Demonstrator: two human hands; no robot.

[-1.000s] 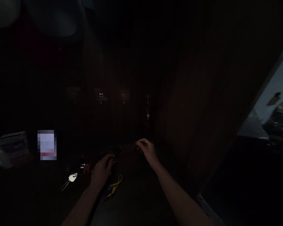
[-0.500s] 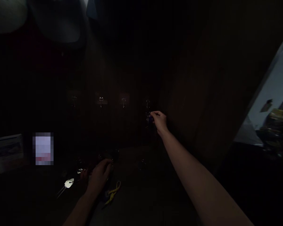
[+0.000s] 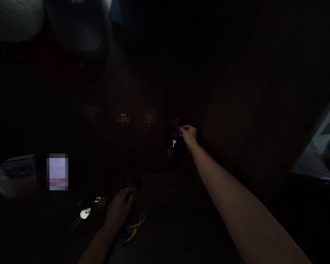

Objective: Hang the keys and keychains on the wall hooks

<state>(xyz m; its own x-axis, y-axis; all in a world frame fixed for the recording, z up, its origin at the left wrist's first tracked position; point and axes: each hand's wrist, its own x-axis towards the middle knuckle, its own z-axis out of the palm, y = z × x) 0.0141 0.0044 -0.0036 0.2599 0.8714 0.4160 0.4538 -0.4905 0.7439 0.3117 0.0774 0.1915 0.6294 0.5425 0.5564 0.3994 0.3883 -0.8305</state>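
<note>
My right hand point(image 3: 189, 134) pinches a small bunch of keys at its top, close under the rightmost wall hook point(image 3: 178, 121). From the pinch hang a blue tag point(image 3: 176, 135) and a silver key point(image 3: 174, 142); a dull reddish piece point(image 3: 169, 152) dangles lower. Whether the ring is on the hook cannot be made out. My left hand point(image 3: 121, 205) lies low over a dark surface, among small items, its fingers bent and mostly lost in shadow. Right of it lies a yellow cord loop point(image 3: 137, 228). On its left is a bright silvery key-like piece point(image 3: 85, 213).
More wall hooks point(image 3: 123, 118) run in a row to the left. A box point(image 3: 20, 170) and a blurred-out pale card point(image 3: 57, 172) stand at left. Caps or hats point(image 3: 74, 29) hang above. A dark panel point(image 3: 236, 110) rises on the right. The scene is very dim.
My right hand has lifted the keys slightly, closer to the rightmost hook, and the blue tag and silver key now show clearly. The left hand stays low; the view has shifted a little.
</note>
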